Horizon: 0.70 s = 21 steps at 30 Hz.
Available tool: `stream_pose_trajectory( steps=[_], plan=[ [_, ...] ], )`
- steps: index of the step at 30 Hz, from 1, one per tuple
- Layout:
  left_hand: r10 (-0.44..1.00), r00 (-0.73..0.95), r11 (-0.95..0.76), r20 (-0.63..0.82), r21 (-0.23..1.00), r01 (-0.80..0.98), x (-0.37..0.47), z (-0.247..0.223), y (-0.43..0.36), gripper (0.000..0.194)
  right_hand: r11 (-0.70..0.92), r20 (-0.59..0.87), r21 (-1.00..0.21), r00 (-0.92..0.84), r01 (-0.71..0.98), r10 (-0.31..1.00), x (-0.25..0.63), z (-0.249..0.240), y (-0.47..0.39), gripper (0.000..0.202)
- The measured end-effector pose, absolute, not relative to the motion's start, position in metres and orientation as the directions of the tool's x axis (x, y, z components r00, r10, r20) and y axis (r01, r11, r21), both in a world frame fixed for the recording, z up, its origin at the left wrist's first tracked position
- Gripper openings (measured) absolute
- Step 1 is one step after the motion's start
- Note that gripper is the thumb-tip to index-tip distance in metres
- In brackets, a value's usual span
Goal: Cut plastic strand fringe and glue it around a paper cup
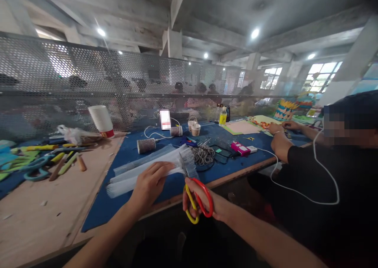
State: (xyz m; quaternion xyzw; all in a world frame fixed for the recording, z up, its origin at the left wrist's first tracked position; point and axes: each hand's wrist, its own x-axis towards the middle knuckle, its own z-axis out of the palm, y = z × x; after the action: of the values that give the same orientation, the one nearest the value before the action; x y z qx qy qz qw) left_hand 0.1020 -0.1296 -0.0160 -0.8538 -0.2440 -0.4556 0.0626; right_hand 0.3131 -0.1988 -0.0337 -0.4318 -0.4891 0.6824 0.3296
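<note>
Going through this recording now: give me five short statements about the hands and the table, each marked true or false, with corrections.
1. The right hand holds scissors with red and yellow handles. True.
2. The left hand touches a bottle. False: it touches the white sheer material.
3. A stack of white cups is in front of the perforated panel. True.
4. The box right of the sheer material is green. False: it is pink.
5. The co-worker's sleeve is black. True.

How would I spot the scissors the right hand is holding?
Find the big blue mat on the bench. At its near edge, the right hand holds the scissors. One handle loop is red, the other yellow, unlike the teal scissors lying far left.
</note>
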Motion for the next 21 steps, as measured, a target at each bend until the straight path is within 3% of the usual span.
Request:
stream_pose_trajectory(
  steps=[5,7,9,11,13,14,16,18,21],
  plan=[
    [0.42,0.515,-0.878,0.747,0.19,0.44,0.101,-0.013,-0.134,0.032,-0.351,-0.298,-0.935,-0.437,-0.043,0.848,0.318,-0.034,-0.187,0.076],
    [0.47,0.593,-0.879,0.654,0.283,0.384,0.097,-0.006,-0.136,0.029,-0.368,-0.306,-0.928,-0.449,-0.056,0.84,0.32,-0.037,-0.185,0.075],
    [0.514,0.692,-0.852,0.508,0.397,0.341,0.088,0.007,-0.132,0.039,-0.37,-0.303,-0.927,-0.454,-0.063,0.838,0.322,-0.041,-0.185,0.075],
    [0.623,0.594,-0.777,0.509,0.491,0.394,0.074,0.023,-0.116,0.03,-0.353,-0.289,-0.933,-0.45,-0.064,0.845,0.324,-0.044,-0.186,0.075],
    [0.77,0.406,-0.636,0.492,0.546,0.545,0.058,0.033,-0.09,0.038,-0.321,-0.261,-0.945,-0.444,-0.063,0.857,0.326,-0.047,-0.187,0.074],
    [0.827,0.311,-0.543,0.468,0.524,0.656,0.05,0.034,-0.074,0.039,-0.307,-0.248,-0.949,-0.447,-0.064,0.859,0.326,-0.048,-0.186,0.074],
    [0.905,0.267,-0.378,0.332,0.338,0.862,0.037,0.029,-0.046,0.039,-0.296,-0.234,-0.953,-0.457,-0.068,0.858,0.328,-0.051,-0.185,0.074],
    [0.94,0.266,-0.307,0.215,0.19,0.933,0.029,0.016,-0.025,0.042,-0.307,-0.239,-0.949,-0.468,-0.073,0.851,0.329,-0.055,-0.183,0.074],
    [0.947,0.282,-0.304,0.156,0.148,0.941,0.028,-0.001,-0.016,0.037,-0.316,-0.246,-0.946,-0.481,-0.068,0.842,0.33,-0.059,-0.179,0.075]
  ],
)
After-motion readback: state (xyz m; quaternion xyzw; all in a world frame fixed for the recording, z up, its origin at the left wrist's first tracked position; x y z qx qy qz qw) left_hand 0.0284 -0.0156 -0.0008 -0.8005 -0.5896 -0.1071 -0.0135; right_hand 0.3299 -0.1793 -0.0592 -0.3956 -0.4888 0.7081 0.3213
